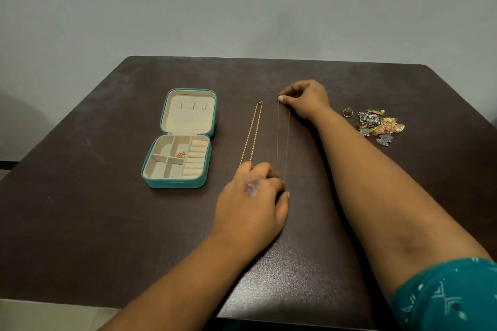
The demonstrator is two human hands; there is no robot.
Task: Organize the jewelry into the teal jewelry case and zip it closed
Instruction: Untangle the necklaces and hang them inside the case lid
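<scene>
Dark brown desk (107,223) against a pale wall; teal jewelry case (179,140) at 9 o'clock from the desk's middle, unzipped and laid flat, lid toward 12 o'clock, tray toward 6 o'clock; cream lining throughout; 3 small tabs on the lid's inner face; tray split into open compartments on its left and a column of ring rolls on its right; small gold piece (181,154) lying in one of the middle compartments. Thick gold chain (252,134) just right of the case, doubled and stretched out straight, clasp end at 12 o'clock, near end running under the left hand. Thin gold chain (283,140) beside it at 3 o'clock, also doubled, pulled taut between both hands. Right hand (305,98) at 12 o'clock, fingertips pinching the thin chain's far end. Left hand (255,196) at 6 o'clock, knuckles up, fingers curled, pinning the chain's near end at the desk surface; exact grip hidden beneath the hand. Pile of mixed jewelry (380,126) at 3 o'clock, well apart from the case; gold ring (348,112) just left of the pile. Teal patterned sleeve (451,298) at the lower right.
</scene>
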